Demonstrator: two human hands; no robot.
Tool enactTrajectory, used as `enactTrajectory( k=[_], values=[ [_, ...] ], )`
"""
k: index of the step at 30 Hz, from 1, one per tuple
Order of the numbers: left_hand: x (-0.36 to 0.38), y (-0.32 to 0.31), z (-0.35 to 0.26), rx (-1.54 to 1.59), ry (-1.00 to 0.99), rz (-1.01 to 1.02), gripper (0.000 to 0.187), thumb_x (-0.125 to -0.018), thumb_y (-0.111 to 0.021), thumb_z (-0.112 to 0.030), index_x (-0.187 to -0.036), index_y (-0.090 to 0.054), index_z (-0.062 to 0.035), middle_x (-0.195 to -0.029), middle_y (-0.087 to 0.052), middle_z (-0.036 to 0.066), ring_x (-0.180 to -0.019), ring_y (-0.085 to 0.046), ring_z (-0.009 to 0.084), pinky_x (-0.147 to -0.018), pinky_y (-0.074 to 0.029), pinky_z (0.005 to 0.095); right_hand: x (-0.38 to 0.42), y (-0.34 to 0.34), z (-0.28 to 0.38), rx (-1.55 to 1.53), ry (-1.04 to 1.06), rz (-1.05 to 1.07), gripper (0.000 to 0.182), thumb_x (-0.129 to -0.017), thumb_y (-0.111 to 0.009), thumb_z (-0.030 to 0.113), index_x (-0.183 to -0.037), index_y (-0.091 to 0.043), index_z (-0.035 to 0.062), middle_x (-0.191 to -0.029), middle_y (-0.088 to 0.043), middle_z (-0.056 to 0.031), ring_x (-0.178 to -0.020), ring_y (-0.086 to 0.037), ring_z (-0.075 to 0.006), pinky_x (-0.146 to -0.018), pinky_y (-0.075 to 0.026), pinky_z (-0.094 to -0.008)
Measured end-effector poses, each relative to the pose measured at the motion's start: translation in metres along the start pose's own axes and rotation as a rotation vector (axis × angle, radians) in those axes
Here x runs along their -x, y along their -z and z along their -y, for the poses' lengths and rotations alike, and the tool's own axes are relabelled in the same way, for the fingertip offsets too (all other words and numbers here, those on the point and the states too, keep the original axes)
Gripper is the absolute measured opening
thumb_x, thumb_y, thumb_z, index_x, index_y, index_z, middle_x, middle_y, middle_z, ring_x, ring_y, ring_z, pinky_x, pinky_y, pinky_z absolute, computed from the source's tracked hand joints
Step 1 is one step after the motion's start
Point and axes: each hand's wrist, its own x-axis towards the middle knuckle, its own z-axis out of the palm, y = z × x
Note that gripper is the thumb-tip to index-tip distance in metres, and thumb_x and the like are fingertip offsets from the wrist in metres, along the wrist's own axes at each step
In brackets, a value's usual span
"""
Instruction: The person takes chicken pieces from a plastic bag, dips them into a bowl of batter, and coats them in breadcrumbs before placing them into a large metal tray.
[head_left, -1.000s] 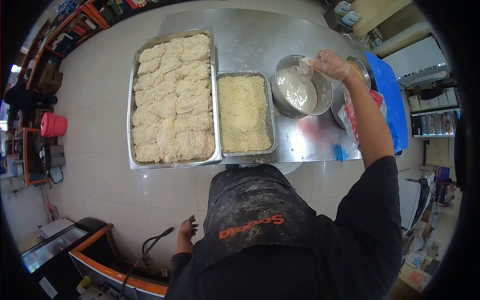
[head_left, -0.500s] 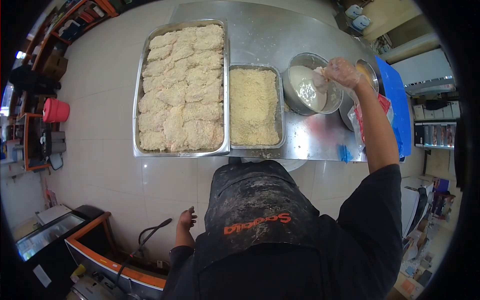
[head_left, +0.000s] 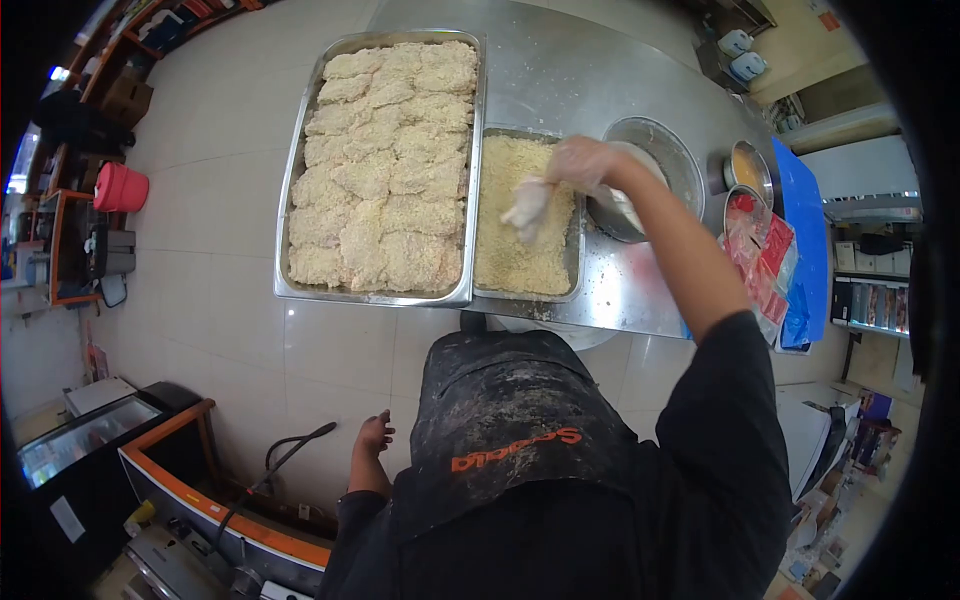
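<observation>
My right hand (head_left: 583,163), in a clear plastic glove, is closed on one end of a wet, pale piece (head_left: 528,207). That piece hangs over the smaller metal tray (head_left: 577,262) of yellowish crumbs (head_left: 510,262). Just right of it, partly behind my forearm, stands a metal pot (head_left: 690,165) with white liquid. Left of the crumbs, a large metal tray (head_left: 284,232) holds rows of crumb-coated pieces (head_left: 385,170). My left hand (head_left: 375,432) hangs low beside my apron, away from the table, its fingers apart and nothing in it.
On the steel table (head_left: 560,60), a bowl with orange liquid (head_left: 748,167) stands at the right, beside red and clear plastic packaging (head_left: 762,245) and a blue sheet (head_left: 800,210). A red bucket (head_left: 121,187) is on the far left.
My right hand has moved left from the pot to over the crumb tray, carrying the wet piece out of the white liquid. My left hand has barely moved.
</observation>
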Motion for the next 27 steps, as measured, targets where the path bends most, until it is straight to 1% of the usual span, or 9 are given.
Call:
enactTrajectory(
  k=[3,5,8,12,15,18,21,26,27],
  values=[
    [0.019,0.002,-0.004,0.057,-0.037,-0.043,0.051,-0.093,-0.054,-0.049,-0.120,-0.054,-0.0053,-0.093,-0.064,0.010,-0.057,-0.052,0.0150,-0.052,-0.041,0.0322,-0.017,-0.007,0.023,-0.374,-0.389,-0.299,0.069,-0.071,-0.079,0.028,-0.130,-0.054,0.0039,-0.111,-0.063,-0.0193,-0.109,-0.059,-0.0326,-0.098,-0.046,-0.0375],
    [0.042,-0.002,-0.006,0.054,-0.045,-0.074,0.054,-0.093,-0.053,-0.048,-0.125,-0.052,-0.0034,-0.095,-0.063,0.010,-0.059,-0.050,0.0149,-0.051,-0.039,0.0309,-0.007,-0.011,0.030,-0.095,-0.307,-0.310,0.080,-0.066,-0.081,0.025,-0.135,-0.046,0.0012,-0.115,-0.062,-0.0235,-0.115,-0.058,-0.0345,-0.097,-0.047,-0.0395],
    [0.044,-0.010,0.008,0.053,-0.002,-0.088,0.054,-0.093,-0.055,-0.048,-0.123,-0.052,-0.0034,-0.094,-0.064,0.010,-0.059,-0.051,0.0147,-0.050,-0.040,0.0306,-0.013,-0.010,0.034,0.102,-0.265,-0.204,0.082,-0.064,-0.081,0.017,-0.135,-0.044,-0.0002,-0.119,-0.061,-0.0252,-0.114,-0.060,-0.0368,-0.096,-0.048,-0.0399],
    [0.042,-0.025,0.040,0.064,0.073,-0.069,0.051,-0.093,-0.058,-0.046,-0.120,-0.053,-0.0030,-0.093,-0.064,0.009,-0.060,-0.052,0.0145,-0.050,-0.040,0.0303,-0.034,-0.016,0.020,-0.157,-0.263,-0.081,0.078,-0.063,-0.082,0.014,-0.131,-0.049,-0.0008,-0.121,-0.060,-0.0250,-0.113,-0.060,-0.0372,-0.096,-0.048,-0.0387],
    [0.023,-0.033,0.069,0.123,0.098,0.020,0.049,-0.093,-0.059,-0.044,-0.119,-0.055,-0.0035,-0.094,-0.064,0.008,-0.059,-0.051,0.0146,-0.049,-0.040,0.0308,-0.042,-0.028,0.007,-0.294,-0.176,-0.213,0.078,-0.061,-0.086,0.027,-0.126,-0.051,0.0016,-0.117,-0.061,-0.0238,-0.105,-0.062,-0.0379,-0.092,-0.050,-0.0387],
    [0.025,-0.033,0.067,0.051,0.102,0.037,0.049,-0.093,-0.059,-0.044,-0.121,-0.055,-0.0037,-0.095,-0.064,0.008,-0.058,-0.051,0.0146,-0.050,-0.041,0.0313,-0.027,-0.007,0.014,-0.457,-0.238,-0.207,0.071,-0.064,-0.084,0.028,-0.124,-0.054,0.0045,-0.120,-0.061,-0.0208,-0.109,-0.061,-0.0364,-0.095,-0.049,-0.0388],
    [0.012,-0.027,0.058,0.024,0.110,0.046,0.050,-0.093,-0.060,-0.043,-0.122,-0.054,-0.0033,-0.095,-0.064,0.009,-0.058,-0.052,0.0149,-0.049,-0.042,0.0316,-0.003,-0.010,0.048,-0.379,-0.178,-0.300,0.084,-0.067,-0.082,0.038,-0.133,-0.047,0.0001,-0.130,-0.055,-0.0245,-0.119,-0.056,-0.0359,-0.102,-0.044,-0.0388],
    [0.013,-0.017,0.002,0.025,0.024,0.020,0.052,-0.092,-0.061,-0.042,-0.123,-0.053,-0.0018,-0.096,-0.063,0.011,-0.058,-0.053,0.0156,-0.047,-0.041,0.0308,0.042,-0.032,0.124,-0.708,-0.495,-0.370,0.114,-0.067,-0.077,0.056,-0.142,-0.026,-0.0139,-0.142,-0.037,-0.0354,-0.133,-0.041,-0.0419,-0.112,-0.034,-0.0398],
    [0.011,-0.014,-0.008,0.025,-0.009,0.012,0.052,-0.092,-0.061,-0.042,-0.123,-0.053,-0.0015,-0.097,-0.063,0.011,-0.058,-0.053,0.0156,-0.047,-0.041,0.0305,0.046,-0.035,0.148,-0.617,-0.618,-0.283,0.110,-0.067,-0.079,0.051,-0.141,-0.028,-0.0122,-0.138,-0.042,-0.0337,-0.130,-0.045,-0.0406,-0.110,-0.037,-0.0394]
  ],
)
